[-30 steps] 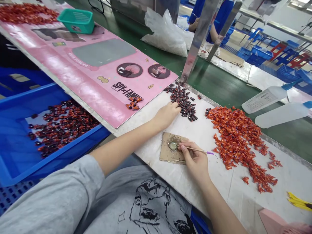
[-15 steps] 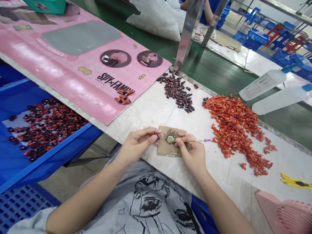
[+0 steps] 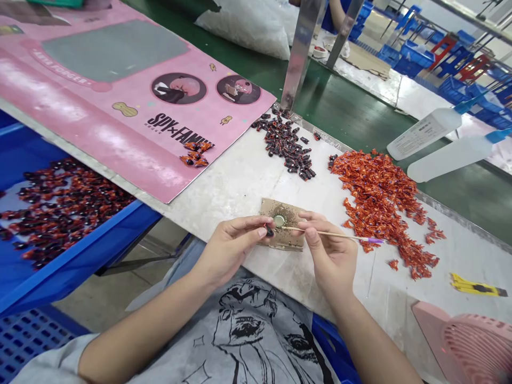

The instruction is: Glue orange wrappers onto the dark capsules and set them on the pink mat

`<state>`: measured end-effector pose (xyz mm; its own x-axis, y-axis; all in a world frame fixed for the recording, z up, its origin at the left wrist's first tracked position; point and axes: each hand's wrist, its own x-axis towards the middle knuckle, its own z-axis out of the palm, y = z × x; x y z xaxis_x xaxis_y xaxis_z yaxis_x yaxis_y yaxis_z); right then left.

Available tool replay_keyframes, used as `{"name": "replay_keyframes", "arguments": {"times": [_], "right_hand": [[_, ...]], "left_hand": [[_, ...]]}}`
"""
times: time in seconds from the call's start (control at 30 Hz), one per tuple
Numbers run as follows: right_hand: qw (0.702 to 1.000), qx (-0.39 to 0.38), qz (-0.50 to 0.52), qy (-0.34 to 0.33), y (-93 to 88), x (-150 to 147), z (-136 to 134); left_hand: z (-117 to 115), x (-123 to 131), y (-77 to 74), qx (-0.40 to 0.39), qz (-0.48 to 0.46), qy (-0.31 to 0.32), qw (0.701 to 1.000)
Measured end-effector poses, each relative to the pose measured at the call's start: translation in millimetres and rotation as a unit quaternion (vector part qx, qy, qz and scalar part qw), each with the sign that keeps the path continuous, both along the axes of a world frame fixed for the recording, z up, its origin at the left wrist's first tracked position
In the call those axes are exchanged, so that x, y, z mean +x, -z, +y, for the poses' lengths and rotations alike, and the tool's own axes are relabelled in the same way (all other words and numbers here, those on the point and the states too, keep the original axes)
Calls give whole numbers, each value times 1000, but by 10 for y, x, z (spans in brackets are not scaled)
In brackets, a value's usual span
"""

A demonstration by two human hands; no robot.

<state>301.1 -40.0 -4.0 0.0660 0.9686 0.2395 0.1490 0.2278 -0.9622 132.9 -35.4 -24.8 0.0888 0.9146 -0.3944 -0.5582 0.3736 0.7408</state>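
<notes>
The left hand (image 3: 230, 253) is pinching a small dark wrapped piece (image 3: 270, 231) between clamped fingers, while the right hand (image 3: 330, 250) is gripping a purple-tipped wooden stick (image 3: 332, 233) over a cardboard scrap (image 3: 282, 240), lying within both hands' reach on the bench (image 3: 240, 181), beside a pink SPY×FAMILY board (image 3: 80, 90).

1. The printed board (image 3: 80, 133) was glossy pink, with a grey panel, two round black-and-pink portraits and black lettering.
2. The plastic crate (image 3: 86, 250) was bright blue.
3. The large heap of wrapped pieces (image 3: 378, 202) was orange-red, flecked with purple.
4. The smaller heap of wrapped pieces (image 3: 284, 144) was near-black, streaked with red.
5. The thin stick (image 3: 332, 233) was pale wood with a purple tip.
6. The T-shirt (image 3: 248, 330) was grey, printed with black line art.
7. The utility knife (image 3: 476, 285) was yellow and black.
</notes>
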Motion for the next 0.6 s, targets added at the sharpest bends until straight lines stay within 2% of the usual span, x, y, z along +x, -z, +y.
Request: {"name": "replay_keyframes", "arguments": {"times": [0.13,0.6], "right_hand": [[999,26,-12,-25,-37,3,-49],[988,82,-121,-45,18,1,-25]], "left_hand": [[-25,36,-20,-2,7,17,1000],[-38,28,-68,11,36,21,999]]}}
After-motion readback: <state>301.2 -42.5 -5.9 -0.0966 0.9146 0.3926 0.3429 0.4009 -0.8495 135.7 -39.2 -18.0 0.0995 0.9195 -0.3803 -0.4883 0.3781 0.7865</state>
